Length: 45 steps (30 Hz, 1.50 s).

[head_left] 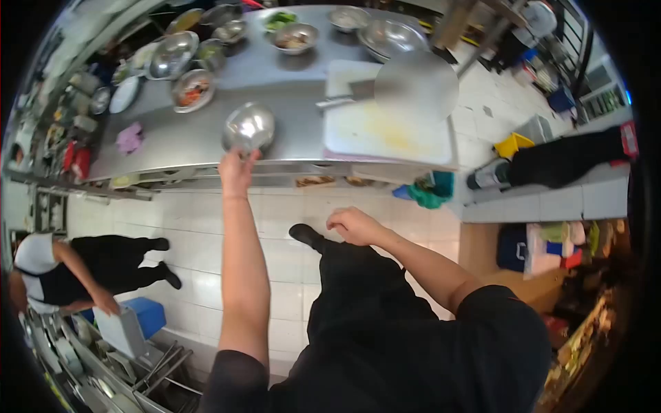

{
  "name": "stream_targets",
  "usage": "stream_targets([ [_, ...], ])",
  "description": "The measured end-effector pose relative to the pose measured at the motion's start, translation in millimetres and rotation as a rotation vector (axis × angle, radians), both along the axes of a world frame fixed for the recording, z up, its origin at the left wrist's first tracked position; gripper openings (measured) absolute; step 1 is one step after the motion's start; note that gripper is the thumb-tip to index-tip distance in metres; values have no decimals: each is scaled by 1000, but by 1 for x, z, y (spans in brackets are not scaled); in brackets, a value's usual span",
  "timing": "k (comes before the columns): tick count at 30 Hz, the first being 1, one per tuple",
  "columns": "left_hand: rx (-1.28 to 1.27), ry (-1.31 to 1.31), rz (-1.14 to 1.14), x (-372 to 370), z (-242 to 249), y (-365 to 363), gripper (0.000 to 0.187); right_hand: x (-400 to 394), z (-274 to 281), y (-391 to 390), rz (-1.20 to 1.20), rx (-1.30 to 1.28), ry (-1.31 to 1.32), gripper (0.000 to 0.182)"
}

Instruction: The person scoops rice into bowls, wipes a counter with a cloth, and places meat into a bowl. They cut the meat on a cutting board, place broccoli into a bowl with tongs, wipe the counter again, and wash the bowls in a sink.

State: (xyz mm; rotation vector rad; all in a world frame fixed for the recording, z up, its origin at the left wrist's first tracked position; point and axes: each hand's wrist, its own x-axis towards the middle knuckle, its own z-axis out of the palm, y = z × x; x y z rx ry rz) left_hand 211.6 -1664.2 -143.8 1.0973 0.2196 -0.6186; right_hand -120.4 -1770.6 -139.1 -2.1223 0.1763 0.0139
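My left hand (238, 168) reaches to the front edge of the steel table (289, 117). Its fingers are closed on the near rim of a shiny metal bowl (249, 125), which looks empty. Over the floor in front of my legs, my right hand (354, 226) hangs with its fingers loosely curled and nothing visible in them. To the right of the bowl lies a white cutting board (372, 138) with yellowish stains. A knife (337, 102) rests on it, its handle toward the bowl; a blurred grey disc covers the board's upper right corner.
A bowl of chopped red and orange pieces (193, 90), a purple cloth (129, 138) and a white oval plate (124, 94) stand to the left. Farther back are more bowls (292, 38). A person (69, 268) holds a grey lid near a blue bin (143, 316) at left.
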Motion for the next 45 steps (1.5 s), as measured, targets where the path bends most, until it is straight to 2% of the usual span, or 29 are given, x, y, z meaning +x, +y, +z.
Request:
stream_targets([
  [1,-53,-9,-43,3,-17,-18,23,-6,3,-6,-65,25,-33,18],
  [2,-49,-38,-14,-35,-23,-36,25,-41,-11,-14,-129,75,-19,18],
  [3,-48,-115,30,-44,10,-42,27,-51,-12,-21,-221,142,15,17],
  [5,-3,-260,87,-97,21,-41,27,-79,-53,-40,-418,400,245,17],
  [6,19,-228,97,-117,4,-37,27,-92,-86,-56,-410,410,283,17],
  [8,105,-383,77,-164,-55,-23,26,-136,-160,-74,-424,92,370,17],
  [9,126,-335,102,-190,-100,-27,26,-142,-182,-81,-394,90,420,17],
  [11,178,-160,-14,-248,-187,-49,31,-145,-215,-112,-497,9,239,16],
  [13,118,-72,-90,-284,-239,-106,43,-125,-222,-142,-524,-337,-104,14],
  [15,189,-63,3,-295,-248,-157,66,-100,-218,-179,-551,-373,-313,14],
  [16,167,-44,33,-297,-255,-175,66,-82,-209,-195,-582,-449,-271,18],
  [17,126,-78,52,-294,-258,-190,74,-61,-201,-212,-620,-524,-242,23],
  [18,86,-119,64,-292,-258,-198,82,-39,-200,-231,-534,-526,-274,31],
  [19,66,-126,76,-294,-259,-203,82,-15,-200,-253,-458,-526,-306,41],
  [21,66,-139,79,-303,-272,-216,87,26,-227,-333,-274,-893,45,43],
  [22,83,-99,67,-306,-268,-215,84,48,-236,-354,-159,-832,74,55],
  [24,40,-91,81,-306,-272,-217,83,68,-222,-332,-147,-794,257,79],
  [27,-45,-23,87,-315,-273,-218,81,69,-212,-329,-71,-923,325,86],
  [28,-93,25,96,-316,-273,-220,80,66,-216,-332,-16,-918,286,100],
  [29,-90,21,94,-318,-269,-220,80,60,-217,-329,-19,-915,283,100],
  [32,-95,93,102,-317,-260,-218,80,48,-219,-323,-114,-568,392,116],
  [35,-208,90,55,-314,-263,-215,80,46,-222,-336,-132,-494,474,120],
  [38,-160,134,63,-316,-268,-217,79,34,-225,-349,75,-753,511,117],
  [40,793,-706,454,-319,-276,-226,64,24,-220,-341,39,-742,404,111],
  [41,790,-712,458,-309,-265,-225,64,23,-209,-327,27,-739,366,109],
  [42,800,-1071,269,-295,-247,-220,59,34,-179,-283,-209,-555,515,103],
  [43,789,-1422,58,-288,-236,-219,54,27,-186,-285,-221,-540,478,97],
  [44,785,-1434,52,-281,-232,-231,54,15,-206,-297,-208,-522,431,92],
  [45,922,-1512,-367,-268,-223,-248,45,3,-228,-310,-180,-502,377,86],
])
